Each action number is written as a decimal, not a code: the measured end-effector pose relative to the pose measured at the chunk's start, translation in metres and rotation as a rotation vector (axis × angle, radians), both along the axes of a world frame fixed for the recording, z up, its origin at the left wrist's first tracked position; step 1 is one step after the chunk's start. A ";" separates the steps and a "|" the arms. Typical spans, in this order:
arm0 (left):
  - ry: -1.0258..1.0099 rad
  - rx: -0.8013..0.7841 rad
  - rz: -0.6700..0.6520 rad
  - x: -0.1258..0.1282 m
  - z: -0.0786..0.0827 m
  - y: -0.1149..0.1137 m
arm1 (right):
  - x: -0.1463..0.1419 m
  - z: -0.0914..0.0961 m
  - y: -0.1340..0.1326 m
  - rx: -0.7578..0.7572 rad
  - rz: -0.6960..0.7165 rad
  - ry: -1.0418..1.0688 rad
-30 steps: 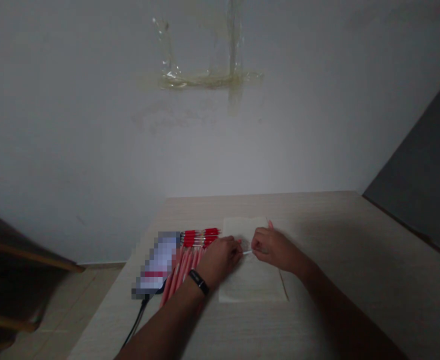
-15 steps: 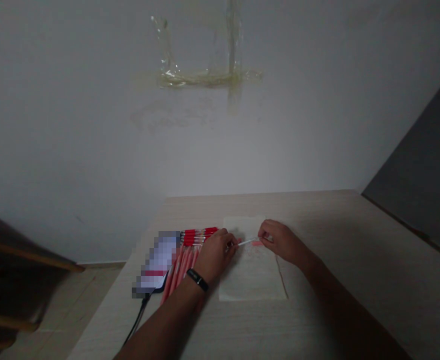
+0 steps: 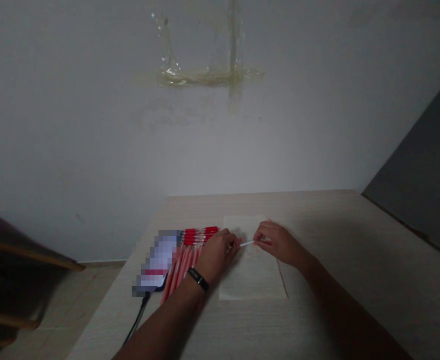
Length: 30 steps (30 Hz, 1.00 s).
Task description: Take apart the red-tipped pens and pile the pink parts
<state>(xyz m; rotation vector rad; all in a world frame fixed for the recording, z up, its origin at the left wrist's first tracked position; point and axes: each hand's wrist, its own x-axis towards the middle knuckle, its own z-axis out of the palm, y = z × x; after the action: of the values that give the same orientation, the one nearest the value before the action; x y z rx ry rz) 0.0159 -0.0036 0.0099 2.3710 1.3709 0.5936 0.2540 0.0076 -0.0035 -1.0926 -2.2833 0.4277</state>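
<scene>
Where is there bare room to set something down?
The widest bare tabletop lies right of the right forearm, up to the wall; smaller patches lie behind the paper and, nearer, between right and left forearm. Crowded: the left, with phone, red pens, pink sticks and left hand.

i see the right hand [image 3: 274, 241] nearer the left hand [image 3: 220, 250] than half a second ago, so a shorter stretch of the slim white rod [image 3: 247, 243] shows between their fingertips. against a second ago, though, i get slightly more of it, and both sets of fingertips sit farther up the pale sheet [image 3: 252, 285]. the pink bar that stuck out under the right fingertips half a second back no longer shows plainly to me. below the rod i can now make out faint pinkish marks [image 3: 255, 252] on the sheet, where the right fingers were a second ago.
</scene>
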 end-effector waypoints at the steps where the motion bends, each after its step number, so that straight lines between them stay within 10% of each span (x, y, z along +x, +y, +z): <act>1: -0.001 0.000 -0.001 0.000 -0.001 0.000 | -0.001 0.000 -0.001 -0.003 0.003 0.000; 16: 0.024 -0.067 0.048 -0.002 0.000 0.003 | 0.013 -0.022 0.011 0.006 -0.094 -0.134; 30: 0.072 -0.144 0.136 -0.001 0.007 0.000 | 0.016 -0.005 0.015 0.126 -0.153 -0.082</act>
<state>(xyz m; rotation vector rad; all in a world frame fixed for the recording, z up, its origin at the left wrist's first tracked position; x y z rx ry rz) 0.0145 -0.0032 0.0171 2.2184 1.5601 0.4326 0.2697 0.0228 -0.0084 -1.2300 -2.2427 0.1792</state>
